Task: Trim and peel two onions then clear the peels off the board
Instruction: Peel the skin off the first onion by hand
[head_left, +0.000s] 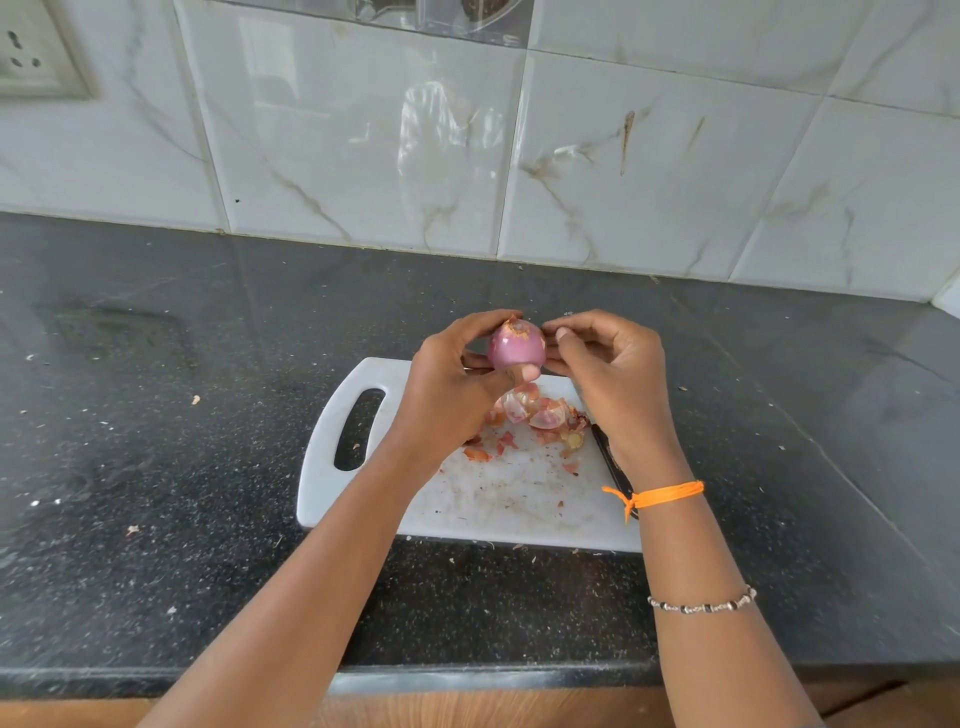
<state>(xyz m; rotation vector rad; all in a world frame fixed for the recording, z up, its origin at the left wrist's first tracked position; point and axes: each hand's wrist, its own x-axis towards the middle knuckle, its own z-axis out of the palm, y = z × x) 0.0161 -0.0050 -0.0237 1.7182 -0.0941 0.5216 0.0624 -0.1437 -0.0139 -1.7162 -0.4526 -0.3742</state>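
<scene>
Purple-skinned red onion (516, 347) held above the far edge of the white cutting board (498, 499), root end up, long axis upright. Cupped by left hand (457, 379), fingers curled round it; pinched at its right shoulder by right hand (610, 374). Peels (540, 415) heaped on the board beneath.

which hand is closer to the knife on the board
Right. The right hand is raised directly over the knife, its wrist hiding part of the blade. The left hand grips the onion farther left, above the peels.
</scene>
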